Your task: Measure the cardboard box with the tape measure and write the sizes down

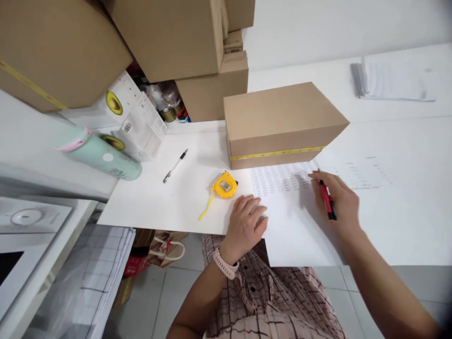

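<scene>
My right hand [339, 200] is closed around a red and black pen [326, 200], its tip over a sheet of paper [282, 181] printed with columns of small text. My left hand [247, 219] rests flat at the table's front edge, fingers stretched out and touching the sheet's near left corner. Just left of those fingers lies a yellow tape measure [225, 185] with a short strap trailing from it. Behind the sheet stands a closed cardboard box [282, 122] with yellow tape along its front; its lower edge adjoins the paper.
A black-capped pen [175, 165] lies on the white table [190, 202]. To the left are a leaning mint bottle [102, 153] and avocado-printed boxes [141, 127]. Large cardboard boxes [169, 37] are stacked behind. A paper stack [395, 81] sits far right; a white appliance [31, 216] stands lower left.
</scene>
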`<state>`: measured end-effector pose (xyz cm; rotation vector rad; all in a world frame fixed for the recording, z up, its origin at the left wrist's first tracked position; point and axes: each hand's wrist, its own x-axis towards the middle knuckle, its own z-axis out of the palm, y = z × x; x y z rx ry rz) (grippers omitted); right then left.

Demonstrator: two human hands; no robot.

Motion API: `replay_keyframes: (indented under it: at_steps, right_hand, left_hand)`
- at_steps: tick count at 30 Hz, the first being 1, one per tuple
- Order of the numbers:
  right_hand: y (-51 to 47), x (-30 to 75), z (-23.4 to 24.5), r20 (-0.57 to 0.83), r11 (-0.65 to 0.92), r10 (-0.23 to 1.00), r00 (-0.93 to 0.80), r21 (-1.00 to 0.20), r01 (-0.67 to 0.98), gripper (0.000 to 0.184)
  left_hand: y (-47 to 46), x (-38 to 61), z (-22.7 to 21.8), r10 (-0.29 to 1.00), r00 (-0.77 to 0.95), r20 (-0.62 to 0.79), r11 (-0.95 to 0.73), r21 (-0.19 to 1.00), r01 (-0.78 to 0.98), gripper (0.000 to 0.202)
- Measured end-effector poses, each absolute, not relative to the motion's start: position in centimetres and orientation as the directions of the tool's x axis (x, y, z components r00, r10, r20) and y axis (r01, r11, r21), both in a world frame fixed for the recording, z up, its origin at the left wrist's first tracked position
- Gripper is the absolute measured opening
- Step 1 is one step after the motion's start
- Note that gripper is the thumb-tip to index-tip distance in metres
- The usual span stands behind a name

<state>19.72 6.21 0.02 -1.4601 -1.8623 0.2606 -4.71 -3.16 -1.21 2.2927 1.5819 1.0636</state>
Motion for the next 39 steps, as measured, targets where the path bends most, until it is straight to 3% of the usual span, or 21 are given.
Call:
replay_keyframes:
  at_steps: [3,7,11,14,17,19,21,24,26,28,32,39]
  right_hand:
    - [7.0,24.1,-0.5,0.392,0.323,0.900,-0.192,-0.302,0.897,0.041]
    - [7.3,26.7,-2.3,0.316,0.271,0.929,-0.192,-0.227,0.935,0.048]
    - [6.9,26.2,-3.5,0.391,0.265,0.910,-0.137,-0.296,0.918,0.052]
    - [6.3,25.7,-3.1,0.449,0.232,0.892,-0.049,-0.363,0.903,0.052]
    - [5.3,25.1,-1.6,0.515,0.230,0.857,0.019,-0.415,0.880,0.045]
    - [4.4,24.2,-0.1,0.523,0.248,0.849,0.069,-0.510,0.823,0.034]
    - [3.4,22.7,1.6,0.388,0.242,0.918,0.082,-0.713,0.658,0.027]
    - [2.0,19.8,4.3,0.003,0.046,0.983,-0.183,-0.971,0.234,0.044]
    - [1.6,18.2,5.7,-0.127,-0.106,0.923,-0.364,-0.991,0.078,0.054]
    - [1.4,17.3,6.6,-0.176,-0.176,0.880,-0.441,-0.984,0.043,0.059]
    - [1.8,16.9,7.1,-0.202,-0.229,0.851,-0.486,-0.973,0.005,0.060]
    - [2.7,15.3,6.7,-0.187,-0.251,0.792,-0.582,-0.968,-0.031,0.057]
  left_hand:
    - [-3.6,-4.8,-1.0,0.823,0.037,0.567,-0.405,0.539,0.738,0.016]
    - [-3.8,-5.2,-0.7,0.721,-0.218,0.658,-0.269,0.555,0.788,0.017]
    - [-2.2,-7.0,-0.5,0.740,-0.275,0.614,-0.061,0.469,0.881,0.045]
    - [-0.5,-9.3,-0.3,0.856,-0.245,0.455,0.019,0.446,0.895,0.063]
    - [0.0,-11.0,0.4,0.911,-0.245,0.331,0.040,0.522,0.852,0.064]
    - [-0.6,-11.0,1.2,0.926,-0.262,0.272,0.010,0.676,0.737,0.059]
    - [-1.6,-10.0,2.1,0.976,-0.155,0.155,-0.055,0.856,0.514,0.050]
    - [-2.9,-7.6,3.7,0.993,0.106,0.058,-0.077,0.980,0.185,0.049]
    - [-3.3,-6.2,4.7,0.987,0.149,0.063,-0.081,0.989,0.120,0.053]
    - [-3.3,-5.5,5.5,0.989,0.144,0.043,-0.062,0.990,0.124,0.057]
    - [-3.2,-5.5,6.4,0.990,0.139,-0.026,0.008,0.991,0.130,0.059]
    - [-3.4,-5.5,6.3,0.988,0.157,0.004,-0.019,0.995,0.093,0.067]
